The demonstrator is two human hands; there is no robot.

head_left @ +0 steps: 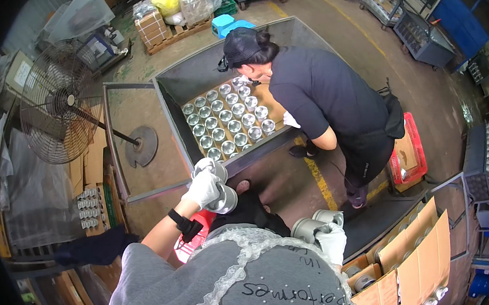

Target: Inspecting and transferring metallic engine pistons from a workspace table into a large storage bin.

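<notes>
My left hand [202,194], in a white glove with a black band at the wrist, is closed around silvery metal pistons [223,201] beside the near edge of a large grey bin [256,151]. Low on the right, close to my body, my right hand [331,243], also gloved in white, grips more pistons [306,230]. Rows of similar pistons [226,116] stand on brown cardboard [276,110] inside the bin. Both hands partly cover what they hold, and the fingertips are hard to see.
A co-worker [334,95] in dark clothes leans over the bin's right side. A cardboard box [425,252] with dividers and metal parts stands at my right. A floor fan [66,102] is at the left, a red basket [414,146] behind the co-worker, and wheeled carts [423,41] farther back.
</notes>
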